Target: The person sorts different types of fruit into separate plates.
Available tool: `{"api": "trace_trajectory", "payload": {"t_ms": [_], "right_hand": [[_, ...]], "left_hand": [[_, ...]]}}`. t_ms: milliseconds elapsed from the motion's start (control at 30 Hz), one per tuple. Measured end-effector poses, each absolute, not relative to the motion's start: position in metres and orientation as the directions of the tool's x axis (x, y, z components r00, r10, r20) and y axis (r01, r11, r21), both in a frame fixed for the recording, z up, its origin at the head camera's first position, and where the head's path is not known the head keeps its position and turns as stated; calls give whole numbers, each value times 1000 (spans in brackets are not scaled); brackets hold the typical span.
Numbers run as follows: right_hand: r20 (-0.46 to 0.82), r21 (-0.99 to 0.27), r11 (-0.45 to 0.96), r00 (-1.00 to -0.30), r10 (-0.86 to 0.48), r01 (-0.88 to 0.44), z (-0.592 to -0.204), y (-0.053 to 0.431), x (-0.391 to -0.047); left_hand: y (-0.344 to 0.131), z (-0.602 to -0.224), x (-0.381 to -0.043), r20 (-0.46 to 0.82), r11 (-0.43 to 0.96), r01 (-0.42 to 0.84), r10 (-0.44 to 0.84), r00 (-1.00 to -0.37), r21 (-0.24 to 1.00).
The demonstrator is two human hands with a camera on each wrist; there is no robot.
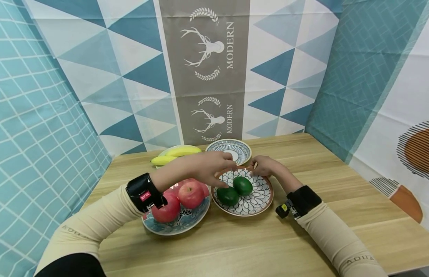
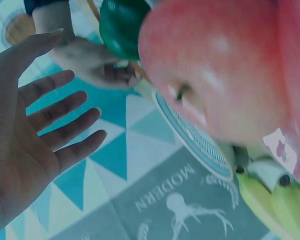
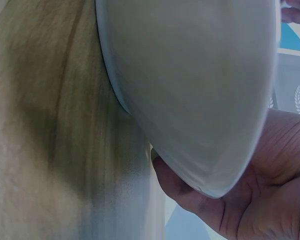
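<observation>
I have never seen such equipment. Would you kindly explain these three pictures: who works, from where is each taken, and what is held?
No robot here: a person works with two bare hands. The wide picture comes from a camera worn on the head; the other two come from cameras on the left and right wrists. On the wood-grain table are red round apples on a blue patterned plate, long yellow bananas, a round blue-and-white plate, and a round white plate with black petals and a brown rim, bearing two dark green oval fruits. The right hand grips that last plate's rim; the open left hand is above it, holding nothing.
</observation>
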State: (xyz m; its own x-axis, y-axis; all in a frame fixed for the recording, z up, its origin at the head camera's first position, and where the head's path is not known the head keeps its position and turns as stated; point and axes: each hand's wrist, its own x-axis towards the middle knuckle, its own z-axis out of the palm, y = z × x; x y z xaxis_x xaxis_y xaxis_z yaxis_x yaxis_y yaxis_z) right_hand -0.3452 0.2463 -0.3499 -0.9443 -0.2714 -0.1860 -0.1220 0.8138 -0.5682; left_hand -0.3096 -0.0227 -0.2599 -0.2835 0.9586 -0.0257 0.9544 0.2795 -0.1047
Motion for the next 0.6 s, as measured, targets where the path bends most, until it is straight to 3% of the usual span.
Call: {"api": "trace_trajectory", "payload": {"t_ms": [600], "right_hand": [[-201, -549, 829, -947, -252, -103, -348, 245, -344]], "left_hand": [[-93, -259, -376, 55, 498, 867, 866, -498, 9]]}}
